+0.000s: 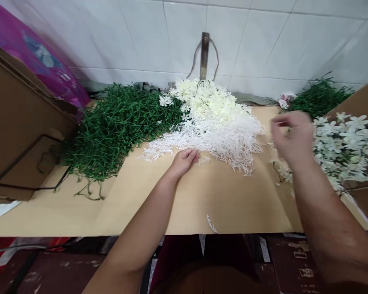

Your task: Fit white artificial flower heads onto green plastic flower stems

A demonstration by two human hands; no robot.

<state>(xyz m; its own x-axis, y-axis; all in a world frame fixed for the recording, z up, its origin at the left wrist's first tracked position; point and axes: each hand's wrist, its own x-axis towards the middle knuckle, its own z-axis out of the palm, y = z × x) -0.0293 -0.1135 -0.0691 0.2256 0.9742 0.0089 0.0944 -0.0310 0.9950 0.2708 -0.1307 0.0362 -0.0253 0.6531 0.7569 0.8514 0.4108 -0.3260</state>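
Right forearm nearest the lens; right hand [291, 136] raised and blurred beside the white flower sprays [345, 147], fingers curled, grip cannot be told. Left hand [184, 161] rests on the worktop [227, 200], fingers loosely bent, touching the edge of the white plastic sprigs [214, 141]. Green stems [113, 122] heaped further left. One stray sprig [211, 223] at the front edge.

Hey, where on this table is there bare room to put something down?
Bare table between the left hand and the front edge, and front left below the green stems. Crowded at the back: white sprigs, cream flowers.
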